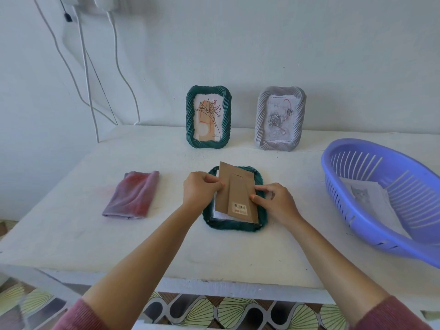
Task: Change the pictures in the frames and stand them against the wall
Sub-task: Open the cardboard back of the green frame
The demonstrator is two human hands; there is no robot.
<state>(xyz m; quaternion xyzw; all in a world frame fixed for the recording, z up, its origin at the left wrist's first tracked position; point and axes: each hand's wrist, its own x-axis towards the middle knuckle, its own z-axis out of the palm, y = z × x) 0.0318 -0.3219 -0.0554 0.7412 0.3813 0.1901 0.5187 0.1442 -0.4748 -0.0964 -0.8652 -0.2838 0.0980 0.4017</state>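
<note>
head view: left grip (201,191) and right grip (273,202) pinch opposite edges of cardboard backing (238,184) on green frame (233,226).

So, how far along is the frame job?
Looks done: the dark green ribbed frame and the pale grey ribbed frame stand at the white wall. In hand: left hand and right hand pinch the brown cardboard backing over a third green frame, face down. Left: close it, stand it up.
</note>
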